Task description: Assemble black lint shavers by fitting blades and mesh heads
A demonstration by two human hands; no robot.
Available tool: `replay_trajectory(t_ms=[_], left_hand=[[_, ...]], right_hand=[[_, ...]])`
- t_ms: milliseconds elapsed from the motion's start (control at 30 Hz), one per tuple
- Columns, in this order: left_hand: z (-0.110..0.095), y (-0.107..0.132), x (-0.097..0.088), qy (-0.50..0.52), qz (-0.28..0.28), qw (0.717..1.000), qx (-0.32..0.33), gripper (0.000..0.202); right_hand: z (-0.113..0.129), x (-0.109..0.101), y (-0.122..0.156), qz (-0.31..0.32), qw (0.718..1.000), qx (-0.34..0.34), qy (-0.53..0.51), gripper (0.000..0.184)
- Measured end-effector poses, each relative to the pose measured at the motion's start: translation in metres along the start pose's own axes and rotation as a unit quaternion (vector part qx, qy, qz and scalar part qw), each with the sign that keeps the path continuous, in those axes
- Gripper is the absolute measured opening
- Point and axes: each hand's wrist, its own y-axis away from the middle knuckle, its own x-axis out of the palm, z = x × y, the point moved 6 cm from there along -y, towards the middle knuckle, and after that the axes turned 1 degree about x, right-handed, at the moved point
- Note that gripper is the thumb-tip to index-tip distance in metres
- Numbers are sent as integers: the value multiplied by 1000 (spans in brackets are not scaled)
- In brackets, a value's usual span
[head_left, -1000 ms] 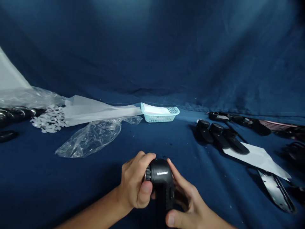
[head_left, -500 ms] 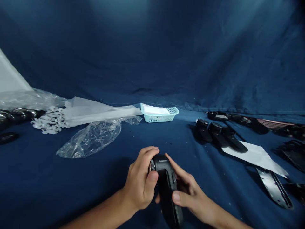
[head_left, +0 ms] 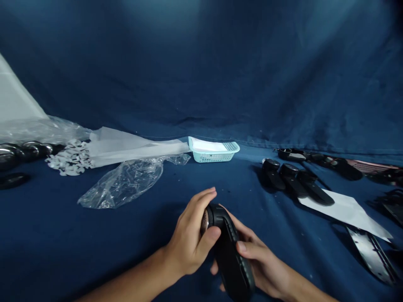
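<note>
Low in the middle of the head view I hold a black hand-held device with a round head and a long handle. My left hand is wrapped round the round head end, thumb pressed on its side. My right hand cups the handle from underneath and the right, thumb lying over its top. The device is tilted, its head pointing up and left, just above the blue cloth.
A clear plastic bag, white paper and small white pieces lie at the left. A pale blue basket stands at the back. Several black devices and a white sheet lie at the right.
The device has turned from facing me to lying on its side, head tipped left. Both hands moved slightly right and up with it; my right thumb shifted up the handle.
</note>
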Motion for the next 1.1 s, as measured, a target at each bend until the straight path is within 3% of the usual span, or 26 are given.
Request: replay_trajectory(t_ms=[100, 167, 533, 767, 1100], left_hand=[[3, 1, 3, -5, 12, 1000, -6, 68], [2, 1, 4, -21, 20, 1000, 0, 67], [-2, -2, -2, -126, -21, 991, 32, 50], [-4, 4, 5, -93, -18, 995, 31, 45], [-5, 1, 6, -72, -23, 997, 6, 35]], right_hand=[[-2, -4, -2, 16, 999, 14, -23, 62], [-4, -8, -3, 15, 998, 27, -48, 52], [1, -17, -6, -19, 992, 11, -124, 55], [-8, -21, -6, -25, 992, 58, -110, 69], [-14, -21, -7, -51, 989, 95, -96, 56]])
